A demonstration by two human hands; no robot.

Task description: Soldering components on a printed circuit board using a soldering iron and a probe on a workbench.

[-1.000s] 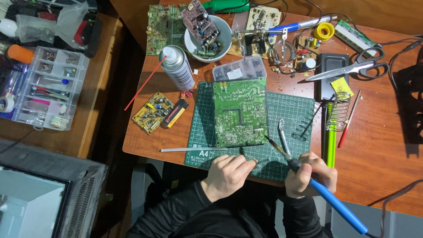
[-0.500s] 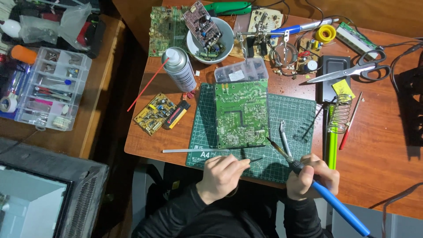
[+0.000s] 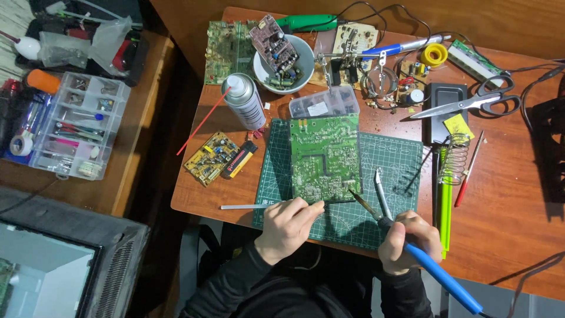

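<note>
At the far left sits a clear parts organizer (image 3: 70,126); a spray can (image 3: 244,101) stands right of it. On the cutting mat (image 3: 394,159), the left hand (image 3: 286,227) has shifted up, fingers closed on the green circuit board (image 3: 325,158) near edge. The right hand (image 3: 409,241) stays wrapped around the blue soldering iron (image 3: 438,274), tip now nearly touching the board, so soldering looks underway.

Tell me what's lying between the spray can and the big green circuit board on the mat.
In the head view, between the spray can and the green circuit board lies bare wooden table, a few small red bits, then the cutting mat edge.
</note>
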